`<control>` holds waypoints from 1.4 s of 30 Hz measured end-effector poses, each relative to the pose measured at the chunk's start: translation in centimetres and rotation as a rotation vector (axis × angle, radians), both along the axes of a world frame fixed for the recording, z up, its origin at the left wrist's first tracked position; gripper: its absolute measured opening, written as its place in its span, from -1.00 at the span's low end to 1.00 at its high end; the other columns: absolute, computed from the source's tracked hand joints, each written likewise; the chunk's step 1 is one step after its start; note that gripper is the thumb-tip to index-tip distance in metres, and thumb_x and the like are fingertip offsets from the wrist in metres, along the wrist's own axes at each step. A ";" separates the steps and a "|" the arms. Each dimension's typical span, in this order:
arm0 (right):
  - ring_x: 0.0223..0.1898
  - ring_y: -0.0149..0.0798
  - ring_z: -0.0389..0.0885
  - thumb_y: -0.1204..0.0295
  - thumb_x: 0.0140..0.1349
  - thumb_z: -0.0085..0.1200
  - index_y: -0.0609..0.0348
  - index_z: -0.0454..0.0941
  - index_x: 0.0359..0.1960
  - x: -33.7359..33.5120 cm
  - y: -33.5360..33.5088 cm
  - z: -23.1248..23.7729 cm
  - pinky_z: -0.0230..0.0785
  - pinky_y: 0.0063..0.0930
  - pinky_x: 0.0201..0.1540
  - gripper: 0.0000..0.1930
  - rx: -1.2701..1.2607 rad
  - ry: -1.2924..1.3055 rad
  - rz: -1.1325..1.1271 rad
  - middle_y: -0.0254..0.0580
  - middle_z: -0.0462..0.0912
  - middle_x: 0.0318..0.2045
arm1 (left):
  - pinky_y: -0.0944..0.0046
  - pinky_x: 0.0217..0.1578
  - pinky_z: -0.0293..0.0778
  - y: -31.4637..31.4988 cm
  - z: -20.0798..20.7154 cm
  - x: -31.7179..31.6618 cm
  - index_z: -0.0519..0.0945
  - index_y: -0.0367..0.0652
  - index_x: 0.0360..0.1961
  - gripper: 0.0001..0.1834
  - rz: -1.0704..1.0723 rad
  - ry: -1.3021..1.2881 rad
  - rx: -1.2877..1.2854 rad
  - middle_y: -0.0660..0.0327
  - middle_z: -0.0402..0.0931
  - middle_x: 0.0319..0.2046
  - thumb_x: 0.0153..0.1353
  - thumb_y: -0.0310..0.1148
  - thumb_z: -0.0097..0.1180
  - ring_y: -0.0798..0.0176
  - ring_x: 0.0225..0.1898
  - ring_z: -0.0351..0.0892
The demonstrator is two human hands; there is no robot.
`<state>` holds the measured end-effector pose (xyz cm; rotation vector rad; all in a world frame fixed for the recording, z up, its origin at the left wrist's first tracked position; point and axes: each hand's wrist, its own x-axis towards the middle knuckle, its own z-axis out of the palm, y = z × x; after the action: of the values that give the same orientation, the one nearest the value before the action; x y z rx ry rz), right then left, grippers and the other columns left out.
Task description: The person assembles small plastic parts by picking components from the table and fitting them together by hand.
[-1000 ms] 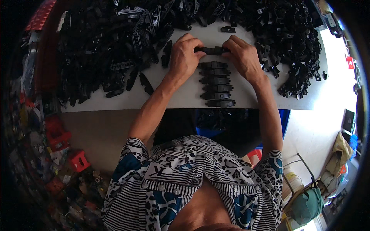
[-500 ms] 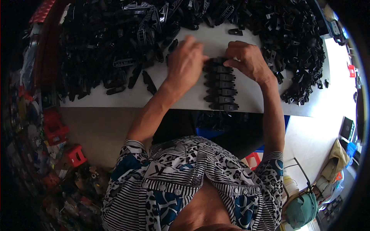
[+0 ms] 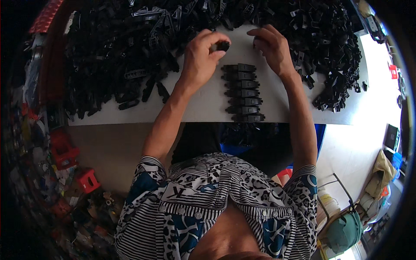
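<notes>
My left hand [image 3: 200, 58] pinches a small black plastic part [image 3: 222, 46] between thumb and fingers, above the white tabletop. Across from it my right hand [image 3: 274, 51] is raised with curled fingers; a dark patch shows beneath them, too hidden to name. Between and below the hands, several long black plastic parts [image 3: 242, 93] lie crosswise in a neat column reaching toward the table's near edge. Neither hand touches this column. Just left of the left hand spreads a large heap of black parts [image 3: 117, 56].
Another heap of small black parts [image 3: 333, 56] covers the right of the white table [image 3: 195, 113]. Below the near edge, a blue bin [image 3: 234, 149] holds dark pieces. Red stools [image 3: 88, 180] stand on the floor at left, and a green bag [image 3: 344, 232] is at lower right.
My right hand has left the top of the column and moved farther up the table, over where a loose black part lay. The left hand has moved up slightly, its black part now visible.
</notes>
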<state>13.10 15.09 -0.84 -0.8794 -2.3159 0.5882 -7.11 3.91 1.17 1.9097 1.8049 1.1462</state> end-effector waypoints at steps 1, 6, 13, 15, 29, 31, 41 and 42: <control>-0.23 -0.03 0.63 0.61 0.09 0.18 0.16 0.58 -0.09 0.4 0.0 0.0 0.51 -0.22 -0.18 -0.69 -0.052 0.056 0.030 -0.10 0.58 -0.24 | 0.31 -0.28 0.60 0.6 0.1 0.1 0.61 -0.22 -0.17 -0.78 -0.045 -0.304 -0.148 0.18 0.51 -0.22 0.13 -0.63 0.22 0.23 -0.26 0.64; -0.29 0.00 0.63 0.52 0.11 0.22 0.19 0.59 -0.14 1.2 -1.1 -0.5 0.49 -0.22 -0.20 -0.75 -0.056 0.001 -0.002 -0.06 0.59 -0.32 | 0.39 -0.23 0.59 1.1 -2.2 0.3 0.63 -0.19 -0.18 -0.84 -0.132 -0.480 -0.277 0.30 0.52 -0.20 0.22 -0.60 0.19 0.39 -0.20 0.61; -0.25 0.05 0.61 0.51 0.14 0.21 0.26 0.56 -0.14 0.2 -2.0 0.3 0.46 -0.19 -0.17 -0.76 -0.101 0.129 0.077 -0.06 0.58 -0.27 | 0.23 -0.16 0.54 0.9 -2.6 2.4 0.62 -0.19 -0.10 -0.54 0.017 -0.035 0.027 0.16 0.62 -0.19 -0.10 -0.71 0.36 0.16 -0.20 0.63; -0.23 0.06 0.60 0.51 0.14 0.20 0.27 0.56 -0.15 0.1 -2.1 0.3 0.45 -0.18 -0.17 -0.77 -0.135 0.090 0.127 -0.06 0.57 -0.26 | 0.22 -0.20 0.52 1.0 -2.9 2.2 0.63 -0.20 -0.13 -0.56 0.041 -0.117 -0.024 0.18 0.61 -0.25 -0.11 -0.69 0.38 0.15 -0.19 0.62; -0.31 -0.02 0.56 0.62 -0.01 0.24 0.33 0.56 -0.27 0.0 -1.5 -0.1 0.41 -0.26 -0.25 -0.77 -0.021 0.048 0.366 -0.13 0.49 -0.35 | 0.15 -0.28 0.48 0.7 -3.3 1.6 0.65 -0.31 -0.41 -0.73 0.029 0.058 0.044 0.15 0.55 -0.39 -0.21 -0.61 0.43 0.07 -0.28 0.59; -0.32 -0.02 0.55 0.62 -0.01 0.24 0.33 0.56 -0.27 -0.4 -1.6 -0.2 0.40 -0.26 -0.26 -0.77 -0.013 0.056 0.364 -0.13 0.49 -0.35 | 0.13 -0.26 0.49 0.8 -3.2 1.7 0.65 -0.31 -0.40 -0.73 0.025 0.083 0.068 0.14 0.55 -0.39 -0.21 -0.62 0.42 0.04 -0.27 0.59; -0.06 -0.14 0.55 0.37 0.16 0.20 0.11 0.63 -0.16 0.3 -3.1 1.0 0.47 -0.26 -0.07 -0.78 0.036 -0.134 0.271 -0.26 0.58 -0.20 | 0.13 -0.11 0.54 -11.2 2.7 -2.6 0.65 -0.28 -0.07 -0.64 -0.096 0.310 -0.102 0.12 0.56 -0.17 0.11 -0.73 0.04 0.08 -0.10 0.55; 0.00 -0.18 0.53 0.30 0.19 0.18 0.06 0.65 -0.10 -0.1 -3.4 1.4 0.45 -0.27 0.01 -0.73 0.073 -0.119 0.299 -0.27 0.59 -0.16 | 0.11 -0.08 0.55 -12.8 2.4 -3.4 0.65 -0.25 -0.04 -0.62 -0.062 0.373 -0.112 0.13 0.57 -0.11 0.12 -0.73 0.04 0.07 -0.06 0.55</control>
<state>13.04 11.67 0.58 -0.5504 -2.5829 0.5828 -10.53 -8.85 3.61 2.2055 1.9243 0.6850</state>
